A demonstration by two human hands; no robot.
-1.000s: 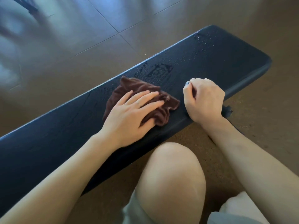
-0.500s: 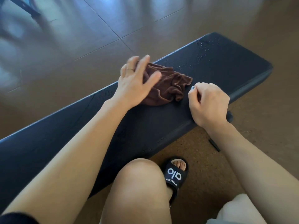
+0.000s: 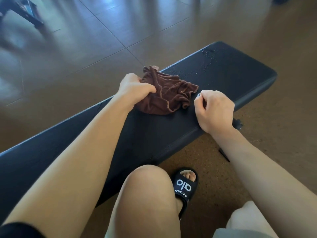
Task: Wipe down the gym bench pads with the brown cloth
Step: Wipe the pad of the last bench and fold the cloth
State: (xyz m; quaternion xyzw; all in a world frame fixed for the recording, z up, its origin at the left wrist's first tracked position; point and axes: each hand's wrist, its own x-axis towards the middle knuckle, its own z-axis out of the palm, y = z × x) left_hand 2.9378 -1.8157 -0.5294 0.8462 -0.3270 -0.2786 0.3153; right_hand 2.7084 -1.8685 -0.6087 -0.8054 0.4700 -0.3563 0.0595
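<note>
A long black bench pad (image 3: 223, 78) runs from lower left to upper right across the view. The crumpled brown cloth (image 3: 169, 95) lies on its middle, near the far edge. My left hand (image 3: 135, 88) grips the cloth's left side, thumb on top and fingers tucked into the folds; one fingertip shows past the cloth's far end. My right hand (image 3: 214, 109) rests as a loose fist on the pad's near edge, just right of the cloth, holding nothing. Water droplets (image 3: 209, 57) speckle the pad toward its right end.
Brown tiled floor (image 3: 85, 48) lies beyond the bench and cork-like flooring on the near side. My bent knee (image 3: 147, 186) and a foot in a black slide sandal (image 3: 185, 184) sit under the pad's near edge. A dark frame (image 3: 22, 11) stands at top left.
My left hand went from pressing flat on the cloth to sliding it toward the far edge, then curled to grip it. The right hand stayed put.
</note>
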